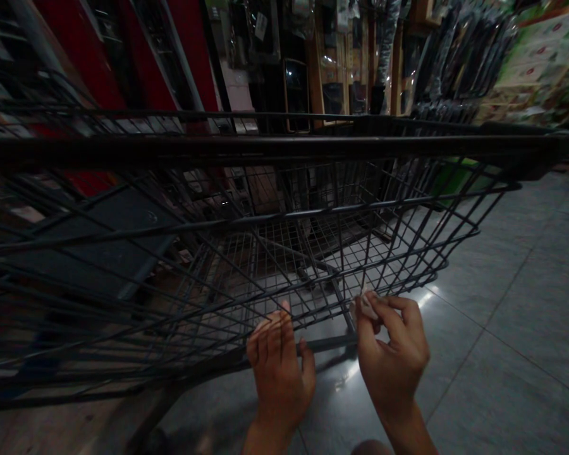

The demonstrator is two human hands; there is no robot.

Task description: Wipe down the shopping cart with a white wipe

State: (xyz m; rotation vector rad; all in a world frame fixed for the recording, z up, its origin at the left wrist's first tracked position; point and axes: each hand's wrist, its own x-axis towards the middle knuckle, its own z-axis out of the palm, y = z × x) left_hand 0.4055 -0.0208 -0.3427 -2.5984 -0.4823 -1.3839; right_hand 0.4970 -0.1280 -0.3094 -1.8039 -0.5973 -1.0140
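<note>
A dark wire shopping cart (308, 218) fills most of the head view, with its long side turned toward me. My left hand (279, 370) is at the lower part of that side, its fingers bent over the wires and the thumb apart from them. To the right, my right hand (396, 354) pinches a small pale wipe (367, 306) between thumb and fingers, against a lower wire of the cart. Part of the wipe is hidden by the fingers. Under the basket runs the cart's dark frame tube (332, 343).
Behind the cart hang several plastic-wrapped goods (260, 28) and wood-framed items (334, 69). Red panels (90, 57) stand at the upper left. A dark flat panel (109, 234) shows through the wires. Grey floor tiles (516, 303) lie at right.
</note>
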